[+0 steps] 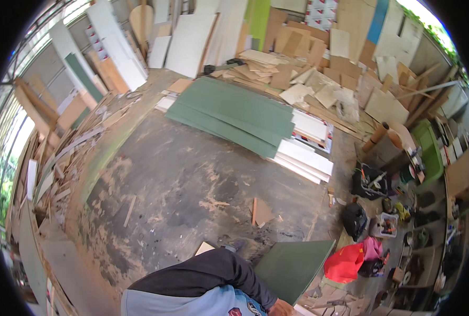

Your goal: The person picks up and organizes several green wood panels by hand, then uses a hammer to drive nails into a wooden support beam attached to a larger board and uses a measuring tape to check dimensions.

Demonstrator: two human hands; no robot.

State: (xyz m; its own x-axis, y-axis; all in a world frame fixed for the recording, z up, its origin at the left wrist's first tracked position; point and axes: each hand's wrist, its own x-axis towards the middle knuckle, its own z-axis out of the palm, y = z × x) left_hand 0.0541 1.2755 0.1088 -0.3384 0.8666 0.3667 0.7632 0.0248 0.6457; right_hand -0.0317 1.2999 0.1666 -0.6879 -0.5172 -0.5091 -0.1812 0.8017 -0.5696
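Observation:
Only a small part of my right hand (281, 308) shows at the bottom edge, at the end of a dark sleeve (203, 274) that crosses over a light blue garment (192, 304). The hand lies beside the lower corner of a green board (292, 266) resting on the floor. Whether its fingers grip the board is hidden. My left hand is out of the picture. A small tan offcut (205, 247) and a shoe tip (229, 246) lie just past the sleeve.
A stack of green sheets (234, 113) on white panels (305, 158) lies across the dusty concrete floor (182, 179). Scrap wood is heaped at left (61, 158) and at the back (297, 79). At right are a red bag (345, 262), a black bag (354, 218) and tool clutter (382, 181).

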